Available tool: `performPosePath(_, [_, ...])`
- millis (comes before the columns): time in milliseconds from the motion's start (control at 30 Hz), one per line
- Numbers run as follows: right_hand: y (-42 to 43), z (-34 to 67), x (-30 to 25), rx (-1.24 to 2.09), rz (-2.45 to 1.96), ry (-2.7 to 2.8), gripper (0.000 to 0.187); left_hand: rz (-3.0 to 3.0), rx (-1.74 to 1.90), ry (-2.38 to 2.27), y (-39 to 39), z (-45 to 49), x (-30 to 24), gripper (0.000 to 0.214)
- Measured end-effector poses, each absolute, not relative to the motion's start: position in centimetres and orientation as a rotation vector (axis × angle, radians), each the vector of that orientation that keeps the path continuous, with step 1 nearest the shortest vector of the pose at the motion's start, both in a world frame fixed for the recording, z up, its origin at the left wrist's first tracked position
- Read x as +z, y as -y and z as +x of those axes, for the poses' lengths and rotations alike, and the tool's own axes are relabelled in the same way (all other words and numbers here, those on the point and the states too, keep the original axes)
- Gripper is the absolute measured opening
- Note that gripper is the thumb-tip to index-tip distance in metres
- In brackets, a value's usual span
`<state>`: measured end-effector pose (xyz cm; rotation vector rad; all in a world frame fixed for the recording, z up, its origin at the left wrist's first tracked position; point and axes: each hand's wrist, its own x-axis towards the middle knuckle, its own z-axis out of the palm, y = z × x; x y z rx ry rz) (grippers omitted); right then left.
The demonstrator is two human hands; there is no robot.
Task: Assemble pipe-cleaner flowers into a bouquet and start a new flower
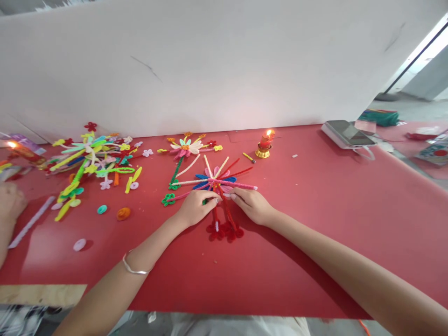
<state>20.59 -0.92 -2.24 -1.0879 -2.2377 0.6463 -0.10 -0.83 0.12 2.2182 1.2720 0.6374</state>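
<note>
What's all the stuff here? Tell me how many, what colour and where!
Flower: one, pink and blue, middle
Second flower: one, white and pink, behind it, leftward
Heap of fuzzy pieces: one, many colours, left
Loose coils: three, turquoise, orange, lilac, before the heap
Fuzzy strip: one, lilac, near left edge
Candles: two, red, lit, far left and rear
Stub: one, yellow, dark tip, beside the rear candle
Phone-like device: one, pale, dark top, right rear
Table: one, red, underneath
Panel: one, white, behind
Blurred clutter: uncounted, mixed colours, far right
Co-worker's hand: one, bare, left edge
Bangle: one, silvery, left forearm
Left hand, right hand: one each, bare, at the flower
</note>
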Motion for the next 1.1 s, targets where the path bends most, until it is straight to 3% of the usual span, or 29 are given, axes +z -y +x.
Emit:
performPosePath(700, [0.89,20.56,-2.13,0.64,-1.079,2.296,0.031,2.329,0.662,-1.288,1.19,-0.08,-0.08,0.031])
performPosePath(1000, [0.8,20.61,-2.54,0.606,-1.062,2.296,0.033,2.342,0.669,-1.274,1.22,-0.09,-0.18,0.025])
performPosePath(1100, [0.84,20.59,-2.48,0.609,-1.077,2.295,0.032,2.321,0.706,-1.293,1.2,-0.15,-0.2,0.034])
